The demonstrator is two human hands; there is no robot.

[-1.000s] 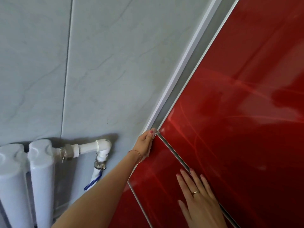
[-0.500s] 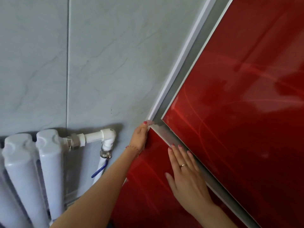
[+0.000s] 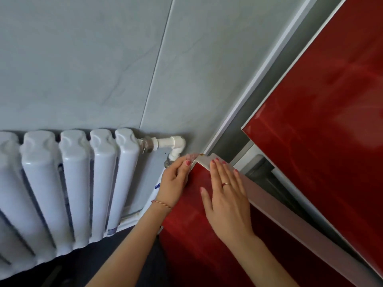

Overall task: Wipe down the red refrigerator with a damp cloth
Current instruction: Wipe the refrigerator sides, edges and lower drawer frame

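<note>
Left hand is pinching a thin, limp cloth at the fridge door corner, right hand is lying flat and empty beside it, bracing the door; glossy panel probably slippery, so bunch cloth firmly.

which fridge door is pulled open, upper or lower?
The lower red door, under both hands: its pale top edge stands out, exposing the gasket. The upper red door shows no top edge.
</note>
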